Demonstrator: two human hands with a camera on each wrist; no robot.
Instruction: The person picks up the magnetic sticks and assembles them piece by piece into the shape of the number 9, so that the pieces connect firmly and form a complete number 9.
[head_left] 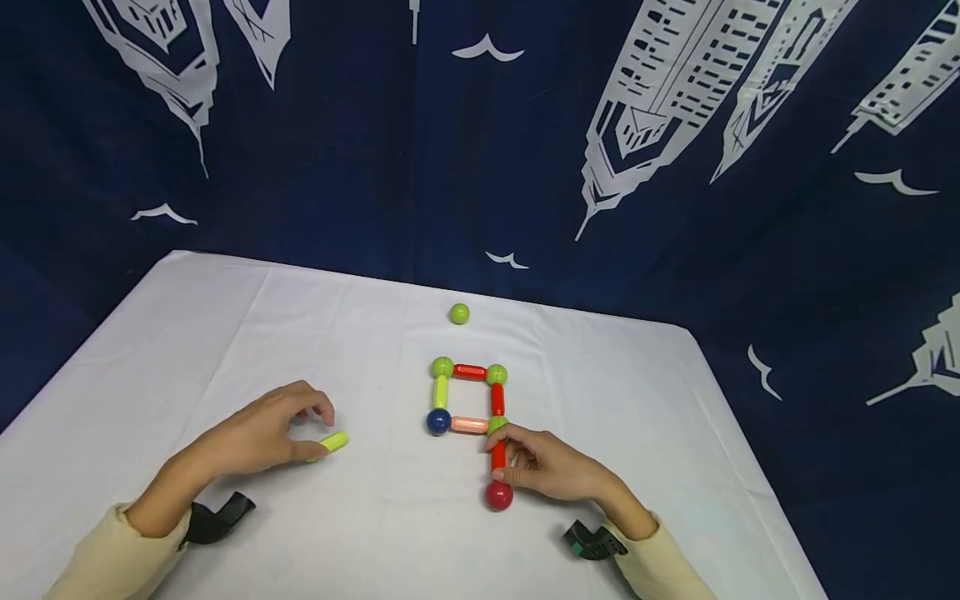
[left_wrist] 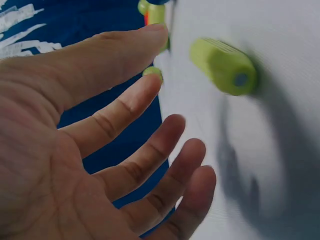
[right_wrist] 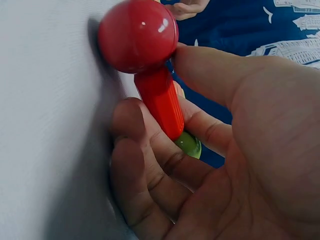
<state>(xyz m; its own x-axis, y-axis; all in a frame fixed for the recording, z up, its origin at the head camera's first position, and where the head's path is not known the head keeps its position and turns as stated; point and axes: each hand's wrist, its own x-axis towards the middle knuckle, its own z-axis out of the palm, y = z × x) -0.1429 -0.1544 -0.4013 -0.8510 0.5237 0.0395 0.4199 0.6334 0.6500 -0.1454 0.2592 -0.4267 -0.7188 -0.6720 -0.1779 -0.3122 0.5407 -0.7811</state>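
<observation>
Magnetic sticks and balls form a square with one leg on the white cloth. My right hand [head_left: 558, 468] grips that leg, a red stick [right_wrist: 162, 102], its thumb beside the red ball [head_left: 498, 497] and its index finger at the green corner ball [head_left: 497, 423]. The left hand [head_left: 258, 432] is spread with loosely bent fingers over a loose yellow-green stick [head_left: 337, 440]. In the left wrist view a gap shows between these fingertips and the stick. A blue ball [head_left: 438, 422] makes the square's near left corner, joined by a pink stick [head_left: 469, 425].
A loose green ball [head_left: 460, 313] lies beyond the square, toward the far edge of the white-covered table [head_left: 315, 300]. Behind it hangs a dark blue cloth [head_left: 360, 167] printed with white buildings and birds.
</observation>
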